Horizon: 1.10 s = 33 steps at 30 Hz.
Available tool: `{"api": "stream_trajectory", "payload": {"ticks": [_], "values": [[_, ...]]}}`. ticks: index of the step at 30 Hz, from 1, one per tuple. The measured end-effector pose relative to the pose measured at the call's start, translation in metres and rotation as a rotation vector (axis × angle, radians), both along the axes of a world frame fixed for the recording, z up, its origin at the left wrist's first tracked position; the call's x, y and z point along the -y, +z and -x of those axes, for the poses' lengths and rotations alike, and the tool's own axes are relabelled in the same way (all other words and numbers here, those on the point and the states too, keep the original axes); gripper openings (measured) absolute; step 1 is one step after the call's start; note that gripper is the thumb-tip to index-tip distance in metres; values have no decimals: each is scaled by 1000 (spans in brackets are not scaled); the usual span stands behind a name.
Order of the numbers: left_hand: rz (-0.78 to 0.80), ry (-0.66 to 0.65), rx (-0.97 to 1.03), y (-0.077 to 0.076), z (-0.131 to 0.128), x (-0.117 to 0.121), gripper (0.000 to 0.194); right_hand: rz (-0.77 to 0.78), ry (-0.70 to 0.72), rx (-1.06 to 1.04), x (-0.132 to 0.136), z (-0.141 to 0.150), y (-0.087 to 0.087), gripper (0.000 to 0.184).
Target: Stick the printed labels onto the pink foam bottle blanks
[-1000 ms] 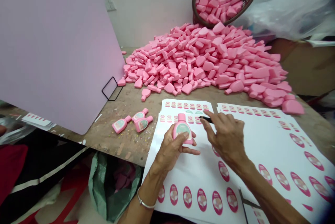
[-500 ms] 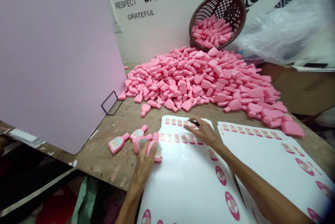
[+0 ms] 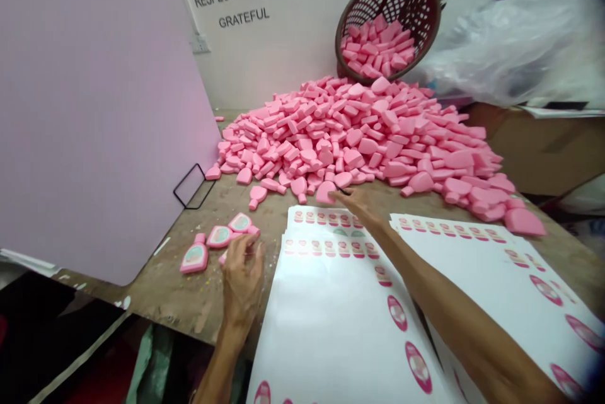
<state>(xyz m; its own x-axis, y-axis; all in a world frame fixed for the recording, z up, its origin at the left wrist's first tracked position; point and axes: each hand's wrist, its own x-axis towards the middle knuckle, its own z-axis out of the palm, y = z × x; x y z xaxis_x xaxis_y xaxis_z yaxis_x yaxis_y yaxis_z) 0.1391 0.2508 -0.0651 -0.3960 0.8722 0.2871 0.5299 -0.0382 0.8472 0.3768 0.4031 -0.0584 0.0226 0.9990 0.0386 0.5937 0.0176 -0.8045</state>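
Observation:
My left hand (image 3: 242, 278) is at the left of the table, its curled fingers around a small pink bottle (image 3: 224, 258) that they largely hide. Close by lie several pink bottles with pale oval labels, among them a labelled bottle (image 3: 195, 255) lying flat. My right hand (image 3: 357, 205) reaches over the top edge of the sticker sheets (image 3: 321, 316). Between its fingers is a thin dark tool (image 3: 343, 191), whose kind I cannot make out. Its fingertips touch a plain pink bottle (image 3: 326, 193) at the front of the pile (image 3: 359, 133).
A brown basket (image 3: 339, 45) lies tipped behind the pile, with pink bottles inside. More sticker sheets (image 3: 472, 290) are on the right. A large pale panel (image 3: 104, 108) and a black wire frame (image 3: 195, 187) stand at left. A cardboard box (image 3: 534, 158) sits at the back right.
My left hand has moved left from the sheet's edge to the labelled bottles. My right hand has gone from the sticker row up to the pile. Pale green patches now show on the top sheet.

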Motion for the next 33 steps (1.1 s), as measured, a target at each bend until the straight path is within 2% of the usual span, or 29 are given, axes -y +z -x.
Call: {"api": "stream_trajectory", "payload": {"ticks": [2, 4, 5, 6, 7, 9, 11, 13, 16, 20, 23, 25, 27, 30, 31, 33], "values": [[136, -191, 390, 7, -24, -1, 32, 94, 153, -48, 34, -4, 6, 44], [278, -432, 752, 10, -49, 2, 39, 204, 371, -131, 71, -5, 8, 43], [332, -540, 877, 9, -60, 6, 41, 239, 468, -163, 90, -6, 8, 43], [370, -611, 949, 7, -68, 11, 41, 239, 501, -157, 108, -9, 6, 42], [394, -632, 971, 5, -74, 18, 41, 204, 457, -100, 125, -14, 4, 42], [410, -564, 911, -3, -78, 32, 41, 85, 174, 167, 155, -31, -3, 41], [418, -455, 797, -11, -74, 45, 40, 29, -105, 488, 182, -51, -13, 41], [420, -378, 709, -18, -70, 53, 39, 58, -193, 691, 205, -67, -22, 40], [360, -338, 637, -27, -76, 56, 38, 38, -197, 785, 229, -71, -31, 36], [243, -334, 539, -34, -97, 49, 35, -18, -309, 800, 241, -56, -31, 30], [221, -327, 628, -33, -102, 47, 36, 37, -380, 612, 240, -69, -30, 31], [202, -287, 680, -28, -95, 53, 37, 109, -352, 347, 234, -101, -31, 33], [187, -230, 644, -22, -85, 65, 37, 89, -326, 135, 226, -148, -31, 35], [181, -205, 516, -15, -76, 90, 33, 135, -516, 142, 209, -224, -26, 30], [183, -218, 482, -16, -76, 99, 32, 189, -588, 180, 204, -245, -23, 28], [191, -234, 440, -21, -83, 115, 30, 190, -648, 244, 196, -276, -18, 22]]}}
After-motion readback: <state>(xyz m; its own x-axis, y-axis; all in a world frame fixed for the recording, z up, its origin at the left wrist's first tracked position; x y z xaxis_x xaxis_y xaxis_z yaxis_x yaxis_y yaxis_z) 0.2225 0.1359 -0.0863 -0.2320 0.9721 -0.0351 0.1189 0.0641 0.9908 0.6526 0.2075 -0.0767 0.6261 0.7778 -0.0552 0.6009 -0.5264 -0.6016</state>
